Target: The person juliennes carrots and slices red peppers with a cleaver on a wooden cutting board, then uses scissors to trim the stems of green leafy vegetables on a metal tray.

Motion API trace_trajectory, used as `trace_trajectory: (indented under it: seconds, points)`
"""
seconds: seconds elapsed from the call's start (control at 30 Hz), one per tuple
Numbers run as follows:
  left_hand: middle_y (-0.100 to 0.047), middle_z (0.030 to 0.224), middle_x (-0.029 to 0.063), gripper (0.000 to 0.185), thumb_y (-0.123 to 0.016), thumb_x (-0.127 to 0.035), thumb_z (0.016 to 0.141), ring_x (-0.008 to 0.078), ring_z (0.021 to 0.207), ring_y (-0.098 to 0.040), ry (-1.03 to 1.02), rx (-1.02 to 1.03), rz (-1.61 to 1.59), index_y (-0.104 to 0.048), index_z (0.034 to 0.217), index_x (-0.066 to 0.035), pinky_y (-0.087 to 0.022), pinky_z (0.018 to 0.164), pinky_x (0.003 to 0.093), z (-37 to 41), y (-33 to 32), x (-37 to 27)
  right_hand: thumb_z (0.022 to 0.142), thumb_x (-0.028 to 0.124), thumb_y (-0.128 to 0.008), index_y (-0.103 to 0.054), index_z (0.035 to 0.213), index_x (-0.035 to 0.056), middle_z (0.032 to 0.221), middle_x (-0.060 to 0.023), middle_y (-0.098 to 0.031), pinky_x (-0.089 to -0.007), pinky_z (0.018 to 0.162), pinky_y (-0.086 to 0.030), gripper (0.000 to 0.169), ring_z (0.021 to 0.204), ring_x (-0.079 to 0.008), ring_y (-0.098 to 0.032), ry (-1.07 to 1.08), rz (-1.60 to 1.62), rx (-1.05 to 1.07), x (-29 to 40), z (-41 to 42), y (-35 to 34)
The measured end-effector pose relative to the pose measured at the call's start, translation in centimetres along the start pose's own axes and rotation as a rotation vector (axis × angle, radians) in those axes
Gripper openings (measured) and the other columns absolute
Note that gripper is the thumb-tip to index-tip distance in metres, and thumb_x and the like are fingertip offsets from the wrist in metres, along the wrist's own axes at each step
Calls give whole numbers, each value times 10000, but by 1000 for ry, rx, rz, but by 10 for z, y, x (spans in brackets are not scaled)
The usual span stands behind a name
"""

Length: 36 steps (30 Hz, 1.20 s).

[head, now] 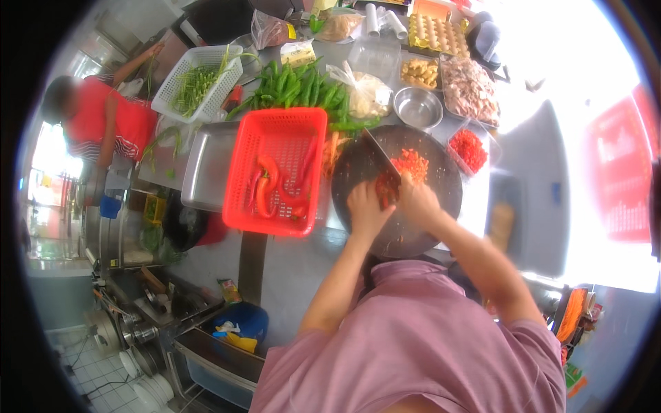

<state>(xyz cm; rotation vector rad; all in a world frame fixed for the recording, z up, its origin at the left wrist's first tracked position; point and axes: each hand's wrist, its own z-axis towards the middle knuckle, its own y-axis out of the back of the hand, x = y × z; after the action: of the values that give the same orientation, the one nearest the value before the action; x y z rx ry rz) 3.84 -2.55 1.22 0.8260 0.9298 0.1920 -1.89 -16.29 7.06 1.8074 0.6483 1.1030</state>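
On a round dark chopping board (423, 222), my right hand (417, 200) grips a cleaver (382, 154), its blade pointing away and to the left. My left hand (367, 207) rests on red chili peppers (387, 190) just left of the blade, fingers bent over them. Chopped red pepper (412, 164) lies in a heap beyond my right hand, to the right of the blade. Left of the board stands a red plastic basket (231, 175) with several whole red peppers (267, 180) in it. The cleaver's handle is hidden in my right hand.
Behind the board are green peppers (304, 88), a steel bowl (418, 107), a tray of cut meat (470, 88) and an egg tray (438, 34). A container of chopped red pepper (467, 149) sits at the right, a steel tray (206, 165) at the left. A person in red (111, 113) stands at far left.
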Motion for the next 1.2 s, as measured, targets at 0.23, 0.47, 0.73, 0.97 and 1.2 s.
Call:
trace_trajectory:
  seconds: [0.23,0.47,0.73,0.97,1.2]
  points:
    - [-591,1069,156,419,-742,-97,705,335,1023,-541,-14,6,-94,-600,1091,-15,-436,878,414,9,2,25,899,195,-518,-439,981,11,733,-268,-622,-538,624,-485,216,709,-460,-624,70,-25,67,18,-10,21]
    - [-667,854,109,129,-724,-68,717,288,843,-625,-71,-110,-91,-682,826,-12,-502,752,380,9,0,22,907,180,-487,-450,993,1,787,-254,-646,-494,684,-519,202,773,-426,-653,-38,-64,86,25,-16,-2]
    - [-663,867,115,118,-685,-39,709,283,853,-627,-166,54,-8,-677,826,-20,-514,721,370,14,3,42,930,210,-483,-430,1011,1,784,-279,-632,-534,675,-492,229,750,-461,-629,-127,5,68,36,-18,-15]
    - [-651,853,119,98,-663,-28,714,290,843,-622,-213,106,-100,-663,812,-20,-515,733,376,20,5,55,932,211,-473,-414,1013,9,788,-291,-628,-540,692,-492,226,770,-463,-630,-191,34,48,47,-17,-18]
    - [-657,901,121,181,-688,-30,710,292,860,-619,-179,69,-176,-681,890,-14,-509,753,380,23,32,45,919,201,-481,-415,1006,-1,753,-281,-624,-544,652,-489,229,739,-469,-624,-178,30,36,57,-19,-18]
